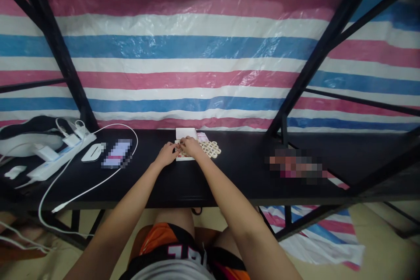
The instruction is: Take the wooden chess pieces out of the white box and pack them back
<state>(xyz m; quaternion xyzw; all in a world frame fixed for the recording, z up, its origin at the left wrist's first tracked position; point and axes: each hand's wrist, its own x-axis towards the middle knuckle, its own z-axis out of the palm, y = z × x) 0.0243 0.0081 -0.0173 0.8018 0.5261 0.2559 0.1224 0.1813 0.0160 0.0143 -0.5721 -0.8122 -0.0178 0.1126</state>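
Observation:
A small white box lies open on the black table, its lid raised at the back. Round pale pieces with dark marks sit inside it. My left hand rests at the box's left edge, fingertips reaching over the pieces. Over the middle of the box is my right hand, its fingers bent down among the pieces; whether either hand holds one is too small to tell. Just right of the box, several round pieces lie in a loose pile, with a pinkish paper behind them.
At the left are a white power strip with plugs and cables, a white flat device and a phone. A blurred reddish object lies at the right. Black metal posts and a striped sheet stand behind the table.

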